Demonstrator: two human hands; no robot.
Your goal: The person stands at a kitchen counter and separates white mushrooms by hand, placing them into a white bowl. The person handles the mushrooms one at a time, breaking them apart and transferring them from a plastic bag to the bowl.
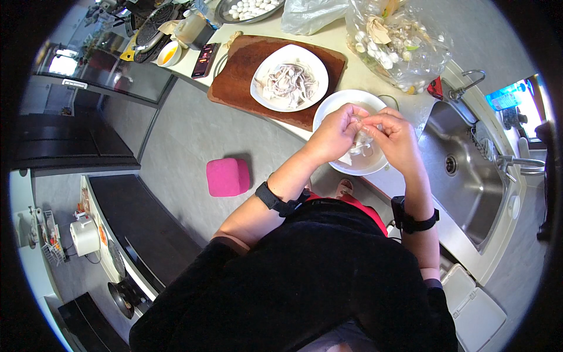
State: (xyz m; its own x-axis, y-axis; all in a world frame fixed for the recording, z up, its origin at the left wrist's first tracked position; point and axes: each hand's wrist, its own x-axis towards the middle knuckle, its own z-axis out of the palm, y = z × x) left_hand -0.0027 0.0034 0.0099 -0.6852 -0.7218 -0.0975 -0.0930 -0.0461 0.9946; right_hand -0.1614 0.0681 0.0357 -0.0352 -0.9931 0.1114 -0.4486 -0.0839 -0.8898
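Note:
Over a white round bowl (325, 110) of cloudy liquid, my left hand (336, 134) and my right hand (391, 134) meet fingertip to fingertip. Both pinch a small pale piece of food between them; the fingers hide most of it. Whitish soft pieces (358, 149) show below the fingers, inside the bowl. To the left, a white rounded-triangular plate (259, 90) holds a heap of pale greyish strips (290, 83), perhaps squid or mushroom. That plate rests on a brown wooden cutting board (235, 66) at the counter's edge.
A clear plastic bag of scraps (396, 48) lies beyond the bowl, near a steel sink (466, 185) at right. A phone (205, 60), a small bowl with yellow liquid (169, 54) and a metal dish of white eggs or balls (248, 20) stand left and behind. A pink stool (226, 177) is on the floor.

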